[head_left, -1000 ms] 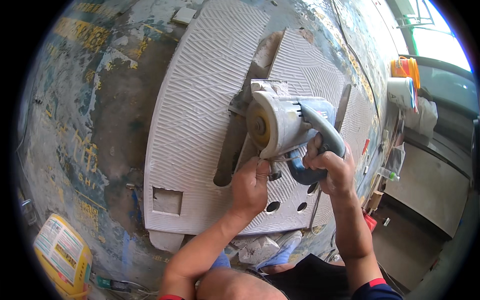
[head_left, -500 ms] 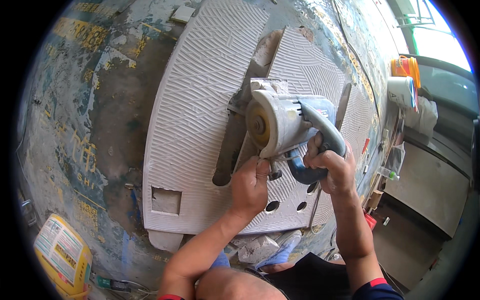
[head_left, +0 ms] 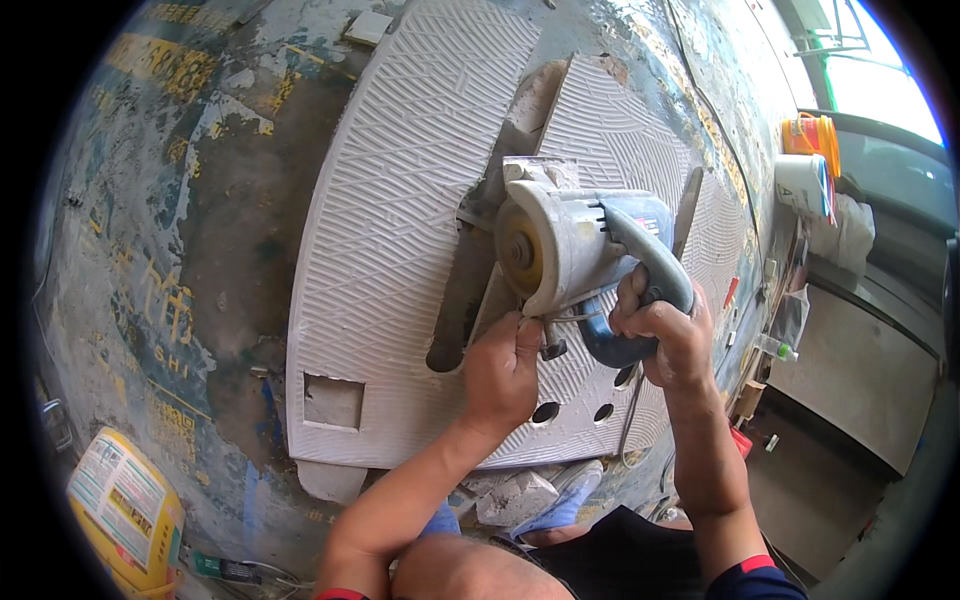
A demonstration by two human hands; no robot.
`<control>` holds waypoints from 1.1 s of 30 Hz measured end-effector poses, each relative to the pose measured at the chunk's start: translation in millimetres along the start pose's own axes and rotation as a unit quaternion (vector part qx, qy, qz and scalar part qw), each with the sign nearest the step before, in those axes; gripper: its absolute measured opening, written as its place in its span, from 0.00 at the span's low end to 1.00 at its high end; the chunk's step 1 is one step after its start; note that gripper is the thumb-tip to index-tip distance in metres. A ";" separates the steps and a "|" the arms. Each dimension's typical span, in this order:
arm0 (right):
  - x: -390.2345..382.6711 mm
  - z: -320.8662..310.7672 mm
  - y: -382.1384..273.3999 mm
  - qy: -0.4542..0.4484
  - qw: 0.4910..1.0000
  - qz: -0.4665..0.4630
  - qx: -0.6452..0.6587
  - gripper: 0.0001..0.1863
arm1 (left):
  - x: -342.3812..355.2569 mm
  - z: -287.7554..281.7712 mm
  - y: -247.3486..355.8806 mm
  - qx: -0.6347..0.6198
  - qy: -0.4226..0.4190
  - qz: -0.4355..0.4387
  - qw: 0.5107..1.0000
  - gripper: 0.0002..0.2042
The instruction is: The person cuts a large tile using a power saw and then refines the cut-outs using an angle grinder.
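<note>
My right hand (head_left: 672, 325) is wrapped around the rear handle of a dusty blue-and-grey handheld circular saw (head_left: 585, 240). Its round blade (head_left: 521, 252) faces left under a pale curved guard. At the guard's lower end, my left hand (head_left: 503, 370) is closed, its thumb and fingertips pinching the saw's near edge; the exact grip is partly hidden. Beneath the saw lies a large pale tile slab (head_left: 390, 210) with a ridged surface. It has a long slot (head_left: 458, 300), a square recess (head_left: 332, 402) at the lower left and several round holes near its front edge.
The slab rests on a worn painted floor (head_left: 235, 230). A yellow jug (head_left: 125, 505) stands at the lower left. White and orange buckets (head_left: 803, 185) are at the right, near a grey panel (head_left: 850, 370). A cable (head_left: 715, 115) runs along the floor. My knees are close to the slab's front edge.
The saw and both hands have shifted very slightly to the right. The grip of each hand looks the same, and the slab lies practically where it was.
</note>
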State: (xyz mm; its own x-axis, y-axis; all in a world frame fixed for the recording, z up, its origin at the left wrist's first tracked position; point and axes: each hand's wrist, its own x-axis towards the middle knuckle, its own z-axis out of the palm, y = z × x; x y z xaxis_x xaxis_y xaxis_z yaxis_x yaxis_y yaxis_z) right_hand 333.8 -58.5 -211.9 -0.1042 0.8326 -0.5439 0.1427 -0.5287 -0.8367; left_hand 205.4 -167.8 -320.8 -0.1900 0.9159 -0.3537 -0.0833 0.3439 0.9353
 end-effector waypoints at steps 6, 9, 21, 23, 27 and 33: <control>-1.0 -7.8 -2.8 0.018 1.000 -0.007 -0.016 0.13 | 7.5 3.7 9.9 0.034 -0.010 0.017 0.999 0.13; -1.4 -3.6 -3.9 0.028 0.999 -0.011 -0.012 0.13 | 9.6 2.5 10.2 0.021 -0.016 0.013 1.000 0.13; 4.0 -9.0 -5.4 0.003 0.999 -0.013 -0.039 0.12 | 7.4 4.7 8.5 0.008 -0.023 0.000 1.000 0.13; 4.2 -10.9 -6.5 0.002 0.999 -0.013 -0.037 0.12 | 9.3 6.7 9.7 0.015 -0.024 0.009 1.000 0.13; 3.4 -11.4 -7.5 0.001 0.999 -0.012 -0.035 0.12 | 9.5 7.2 9.0 -0.006 -0.028 -0.002 1.000 0.14; 5.4 -6.0 -6.4 -0.009 0.999 -0.006 -0.033 0.12 | 4.3 5.4 2.8 -0.014 -0.015 0.001 1.000 0.14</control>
State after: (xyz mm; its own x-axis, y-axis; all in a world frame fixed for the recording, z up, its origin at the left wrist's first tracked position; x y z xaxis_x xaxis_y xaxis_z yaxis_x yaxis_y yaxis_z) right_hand 338.3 -49.6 -209.1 -0.1249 0.8357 -0.5348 0.2066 -0.5053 -0.8378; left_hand 209.6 -161.9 -319.7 -0.1610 0.9228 -0.3502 -0.1095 0.3359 0.9355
